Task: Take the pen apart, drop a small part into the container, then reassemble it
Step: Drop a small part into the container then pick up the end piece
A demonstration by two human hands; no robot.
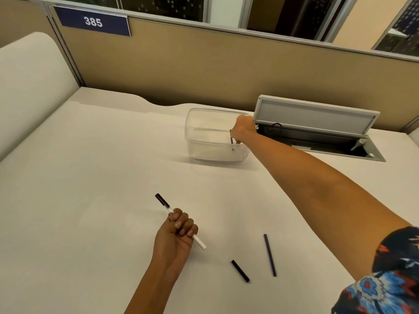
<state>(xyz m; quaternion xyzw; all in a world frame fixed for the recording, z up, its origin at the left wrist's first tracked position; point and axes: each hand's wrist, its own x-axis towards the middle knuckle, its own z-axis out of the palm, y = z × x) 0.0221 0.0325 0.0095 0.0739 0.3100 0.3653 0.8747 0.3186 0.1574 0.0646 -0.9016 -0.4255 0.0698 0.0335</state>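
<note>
At the far left, a dark blue sign (93,21) reading 385 hangs on the tan partition (204,64) behind the white table (90,166). Near the front of the table, left of centre, the left hand (175,232) is closed in a fist round the pen barrel (199,242), a white tube with a black end. The black end sticks out away from the person and to the left, and the plain white end points toward the person and to the right. Further back and to the right, the clear container (189,134) stands on the table close to the partition. The right hand (243,130) reaches over the container's right side with the arm stretched out. Its fingers are curled and pinch a thin dark part (232,145), which hangs nearly upright with its lower end inside the container, against the near right wall. Whether it touches the bottom cannot be told. On the table nearer the person, right of the left hand, lies a short black piece (240,270), and just beyond it to the right a thin dark rod (269,254), the two apart from each other. Behind the right forearm, a grey hatch lid (315,116) stands open over a dark recess (317,141) in the table. At the lower right edge is a floral sleeve (385,279).
</note>
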